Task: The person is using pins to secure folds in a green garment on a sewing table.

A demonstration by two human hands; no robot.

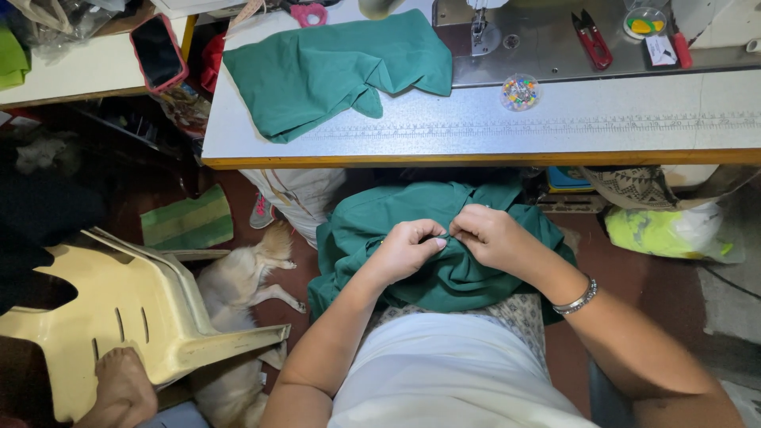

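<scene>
The green cloth [444, 273] lies bunched on the person's lap, at about six o'clock from the sewing machine [507, 32] on the bench [555, 127]. Both hands, left hand [408, 250] and right hand [495, 236], pinch one small fold of it between closed fingertips. It looks light, soft and limp (likely to slump wherever unsupported), so a hold near the seam edge seems best.

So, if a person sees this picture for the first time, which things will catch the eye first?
Most likely the two hands, left hand and right hand, pinching a green cloth on the person's lap at the centre. A second green cloth lies on the sewing table above. At lower left, a light-furred dog lies on the floor beside a yellow plastic chair.
</scene>
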